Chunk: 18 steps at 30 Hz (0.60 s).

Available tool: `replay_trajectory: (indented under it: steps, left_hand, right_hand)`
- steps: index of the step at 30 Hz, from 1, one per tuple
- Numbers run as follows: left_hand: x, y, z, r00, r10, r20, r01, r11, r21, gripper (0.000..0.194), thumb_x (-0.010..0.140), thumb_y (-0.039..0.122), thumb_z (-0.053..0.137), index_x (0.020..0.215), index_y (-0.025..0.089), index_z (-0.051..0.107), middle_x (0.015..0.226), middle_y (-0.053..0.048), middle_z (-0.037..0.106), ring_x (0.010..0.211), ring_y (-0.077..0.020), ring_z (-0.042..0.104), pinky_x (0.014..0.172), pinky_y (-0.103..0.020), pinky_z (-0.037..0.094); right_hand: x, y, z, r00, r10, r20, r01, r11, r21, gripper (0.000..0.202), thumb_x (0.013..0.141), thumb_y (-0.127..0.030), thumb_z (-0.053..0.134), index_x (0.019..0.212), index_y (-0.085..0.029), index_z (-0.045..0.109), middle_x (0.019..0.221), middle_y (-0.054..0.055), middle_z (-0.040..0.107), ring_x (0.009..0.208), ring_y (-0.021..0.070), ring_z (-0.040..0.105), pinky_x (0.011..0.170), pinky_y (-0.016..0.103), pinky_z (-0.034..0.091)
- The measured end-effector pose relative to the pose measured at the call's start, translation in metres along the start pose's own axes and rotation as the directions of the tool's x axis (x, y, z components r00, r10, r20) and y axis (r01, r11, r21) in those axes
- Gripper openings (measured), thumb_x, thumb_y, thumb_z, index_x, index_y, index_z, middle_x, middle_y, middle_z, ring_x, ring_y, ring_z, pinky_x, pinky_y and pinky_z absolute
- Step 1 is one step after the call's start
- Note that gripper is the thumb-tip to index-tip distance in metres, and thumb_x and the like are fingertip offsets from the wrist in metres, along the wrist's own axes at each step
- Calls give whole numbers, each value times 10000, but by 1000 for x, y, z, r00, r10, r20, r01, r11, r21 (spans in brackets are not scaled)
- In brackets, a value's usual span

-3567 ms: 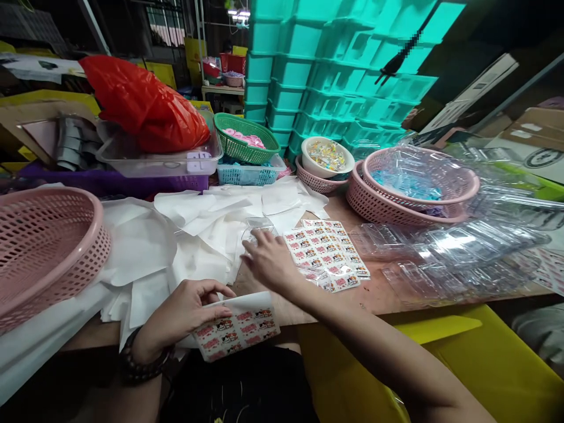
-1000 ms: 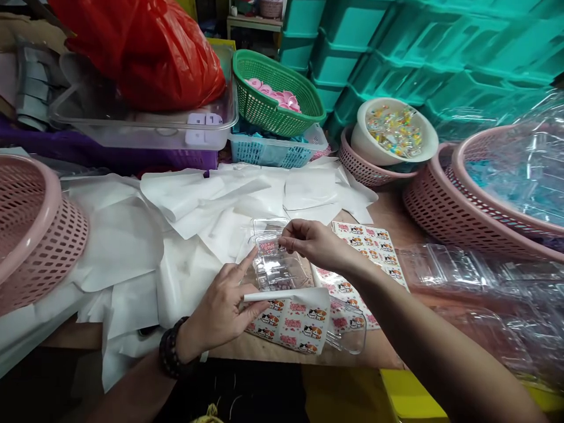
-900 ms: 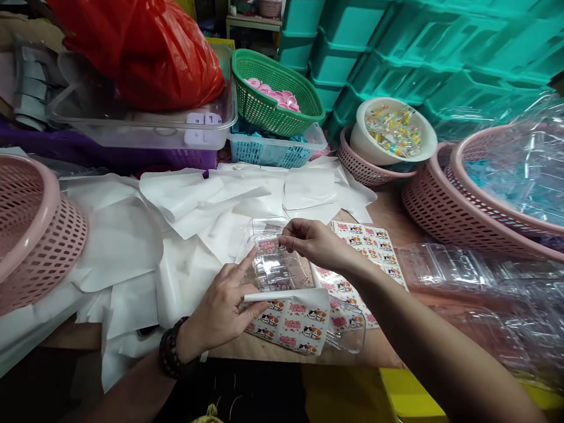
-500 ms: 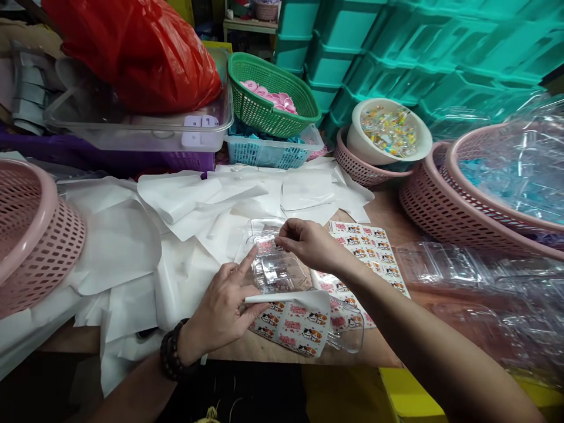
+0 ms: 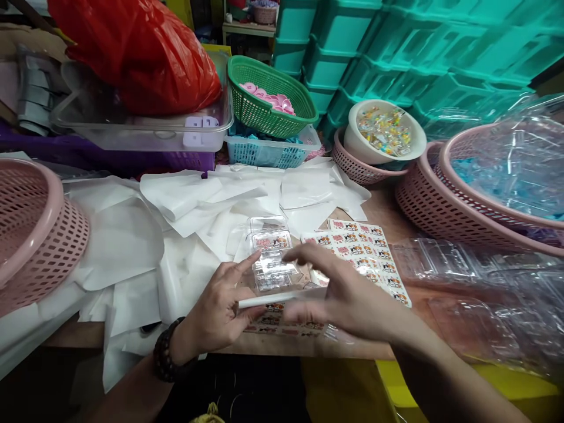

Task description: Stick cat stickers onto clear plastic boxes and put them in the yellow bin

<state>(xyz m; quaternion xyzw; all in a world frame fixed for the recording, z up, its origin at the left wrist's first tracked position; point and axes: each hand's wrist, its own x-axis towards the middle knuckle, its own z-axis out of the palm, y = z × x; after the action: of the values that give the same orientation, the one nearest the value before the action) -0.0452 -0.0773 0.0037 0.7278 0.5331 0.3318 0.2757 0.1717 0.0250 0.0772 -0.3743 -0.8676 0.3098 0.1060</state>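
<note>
My left hand (image 5: 222, 302) pinches a curled sheet of cat stickers (image 5: 271, 322) between thumb and fingers, its index finger stretched out to a clear plastic box (image 5: 274, 271). On that box's upper part sits a sticker (image 5: 271, 241) with pink lettering and a cat picture. My right hand (image 5: 339, 291) is over the right end of the held sheet, blurred, with thumb and fingers apart; whether it touches the sheet I cannot tell. Behind it lie more cat sticker sheets (image 5: 370, 252) on the table.
White backing papers (image 5: 118, 241) cover the left. Clear plastic boxes (image 5: 462, 264) lie at the right. Pink baskets (image 5: 73, 247) stand on both sides. At the back are a green basket (image 5: 268, 120), a white bowl (image 5: 374, 150) of small packets, a red bag (image 5: 141, 59) and teal bins (image 5: 335, 53).
My right hand has moved from the top of the clear box down and right to the held sheet, its fingers spreading. The sticker on the box now shows. My left hand stays almost still.
</note>
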Motion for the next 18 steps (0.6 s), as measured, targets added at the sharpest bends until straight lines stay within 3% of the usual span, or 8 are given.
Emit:
replay_trajectory:
  steps: [2,5,7,9,12,14,16,18]
  left_hand:
    - [-5,5,-7,999,3,-37,-4,1000,-28,219,924,274,600,768,223,746,1471,-50,534,1121,-271,540,943,-453,502]
    - [-13,18,-16,995,-19,-101,25,998,57,138,901,319,637,939,241,745,1339,-83,635,1128,-284,573,917,-451,518]
    - [-18,28,-17,980,-2,-199,41,980,194,397,818,375,738,1178,218,674,1396,-129,582,1207,-329,543,979,-507,473]
    - [-22,37,-15,976,54,-209,6,960,280,584,757,388,803,1275,201,608,1324,-137,632,1174,-328,571,1028,-529,420]
    - [-24,41,-8,997,78,-22,-70,968,239,164,822,332,765,937,229,711,814,0,746,779,-195,659,975,-454,450]
    - [-24,39,-6,997,37,73,-51,976,212,189,854,336,734,718,214,686,599,50,671,571,-130,591,942,-432,469]
    - [-24,37,-6,992,-7,123,-24,969,247,259,848,367,734,656,205,674,550,54,645,533,-125,577,969,-469,459]
    - [-24,38,-7,993,-27,116,-11,948,318,190,814,382,766,730,221,709,641,35,700,635,-166,640,1043,-547,396]
  right_hand:
    - [-22,-8,2,992,-5,128,-10,994,111,309,823,-463,706,1011,-229,631,985,65,700,861,208,659,724,294,505]
    - [-46,-17,15,986,148,71,-158,976,153,139,909,-370,616,926,-232,609,827,31,696,725,176,642,644,271,477]
    - [-56,-21,25,988,146,55,-152,977,149,88,919,-316,599,917,-229,595,797,27,694,682,168,625,607,265,453]
    - [-63,-24,33,993,81,83,-91,988,125,98,946,-274,540,887,-217,592,768,33,686,646,161,607,582,266,429]
    - [-69,-26,37,993,27,117,-44,988,149,154,965,-263,496,875,-204,607,766,39,680,636,153,596,581,267,426]
    - [-73,-24,37,996,28,79,-43,981,192,67,920,-229,561,921,-204,622,826,40,686,683,152,604,618,264,449]
    - [-76,-20,37,998,54,25,-58,971,232,62,874,-181,599,923,-207,627,844,30,687,708,147,607,643,261,460]
    - [-79,-17,40,994,106,-13,-99,959,267,42,876,-180,593,863,-208,622,793,16,684,689,143,607,631,258,453]
